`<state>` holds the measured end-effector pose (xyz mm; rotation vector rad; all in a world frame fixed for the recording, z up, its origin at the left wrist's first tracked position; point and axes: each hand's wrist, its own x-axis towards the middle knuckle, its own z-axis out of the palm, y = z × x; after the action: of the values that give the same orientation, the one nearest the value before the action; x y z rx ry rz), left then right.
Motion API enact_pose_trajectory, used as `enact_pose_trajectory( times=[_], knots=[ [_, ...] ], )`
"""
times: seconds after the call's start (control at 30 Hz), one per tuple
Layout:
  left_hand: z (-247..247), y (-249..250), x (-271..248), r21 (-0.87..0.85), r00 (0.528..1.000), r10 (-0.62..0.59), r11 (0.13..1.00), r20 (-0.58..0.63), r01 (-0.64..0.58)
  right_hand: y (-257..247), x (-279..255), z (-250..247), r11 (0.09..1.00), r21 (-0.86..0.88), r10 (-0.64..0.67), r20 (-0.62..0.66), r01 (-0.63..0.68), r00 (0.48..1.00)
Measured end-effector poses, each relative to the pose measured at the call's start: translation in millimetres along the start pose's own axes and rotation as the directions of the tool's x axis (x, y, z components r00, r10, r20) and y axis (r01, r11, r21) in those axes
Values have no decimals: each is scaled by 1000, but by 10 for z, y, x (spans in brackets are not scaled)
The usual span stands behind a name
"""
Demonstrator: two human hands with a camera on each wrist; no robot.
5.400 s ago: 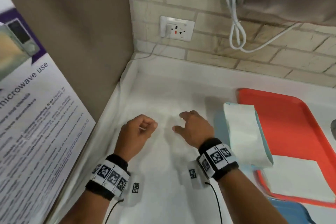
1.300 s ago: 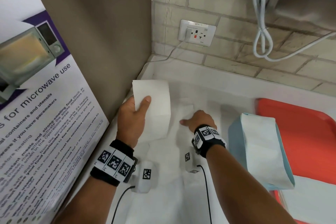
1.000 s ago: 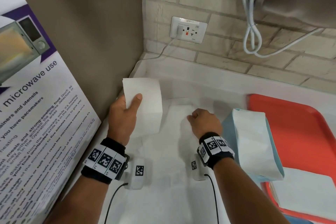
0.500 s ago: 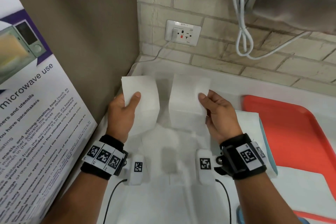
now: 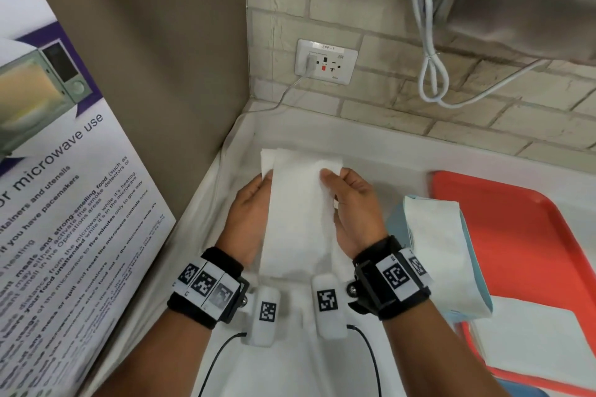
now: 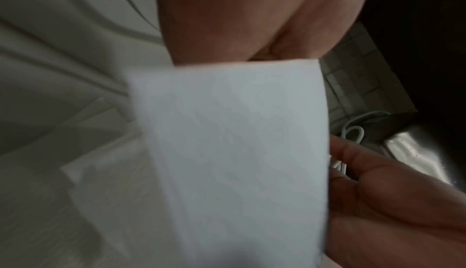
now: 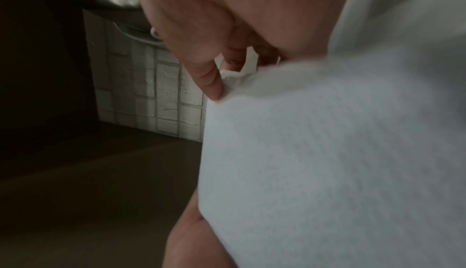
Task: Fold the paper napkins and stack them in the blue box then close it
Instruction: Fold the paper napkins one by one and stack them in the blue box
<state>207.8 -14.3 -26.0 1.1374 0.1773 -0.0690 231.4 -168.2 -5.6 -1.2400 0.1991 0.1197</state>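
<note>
A white paper napkin (image 5: 298,213) is held up above the white counter (image 5: 380,158), its two halves brought together into a narrow strip. My left hand (image 5: 248,216) pinches its left top corner; my right hand (image 5: 351,203) pinches the right top corner with the thumb on the front. The left wrist view shows the napkin (image 6: 234,152) hanging below my left hand (image 6: 252,23). In the right wrist view the napkin (image 7: 327,162) fills the frame under my right hand's fingers (image 7: 209,81). The blue box (image 5: 398,229) stands to the right, with a folded napkin (image 5: 442,251) draped over it.
An orange tray (image 5: 516,235) lies at the right with a flat white napkin (image 5: 532,342) on it. A microwave-use poster (image 5: 58,203) leans on the left wall. A socket (image 5: 325,61) and a looped white cable (image 5: 432,74) are on the brick wall.
Earlier the left hand lifted one side of the napkin, then the right hand lifted the other. Now both hands have come together, closing the two raised halves onto each other.
</note>
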Motion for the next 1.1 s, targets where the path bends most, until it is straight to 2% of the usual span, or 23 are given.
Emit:
enact_pose_trajectory(
  times=[0.13,0.2,0.37,0.43,0.53,0.6,0.7,0.77,0.83,0.9,0.93,1.03,1.07,1.1],
  knots=[
    [-82,-87,54,10,996,-68,998,-53,69,65,7,14,1000,2,20,-13,-20,1000],
    [-80,-74,34,27,997,-71,997,-11,72,77,-1,26,999,-38,27,-19,-28,999],
    [-36,-38,10,121,992,62,990,106,-75,101,18,24,994,-113,-2,-8,1,1000],
    [-37,-55,27,144,987,115,981,111,-130,93,13,11,991,-132,11,4,-10,1000],
    [-116,-84,90,140,985,166,975,46,-171,70,26,-22,992,-115,59,48,-53,997],
    [-141,-44,107,131,985,169,977,20,-170,69,31,-58,987,-115,127,125,-113,984],
    [-190,-2,165,137,971,224,968,-82,-211,66,39,-127,962,-251,156,185,-107,970],
    [-250,46,217,163,936,305,947,-175,-278,86,92,-181,951,-298,109,94,-77,989],
    [-303,98,245,214,900,360,926,-244,-312,160,174,-291,927,-360,84,-73,-105,994],
    [-341,140,250,258,873,409,903,-264,-345,296,241,-400,842,-508,106,-168,-178,980],
    [-347,156,248,274,864,429,892,-262,-360,385,257,-441,757,-621,126,-164,-202,978],
    [-373,140,255,313,844,463,871,-271,-377,588,189,-424,349,-922,209,-98,-168,973],
    [-380,129,259,318,842,465,870,-275,-376,627,154,-376,258,-952,225,-105,-163,969],
    [-386,120,262,321,841,467,869,-274,-377,658,126,-320,206,-964,221,-120,-166,968]
  ],
)
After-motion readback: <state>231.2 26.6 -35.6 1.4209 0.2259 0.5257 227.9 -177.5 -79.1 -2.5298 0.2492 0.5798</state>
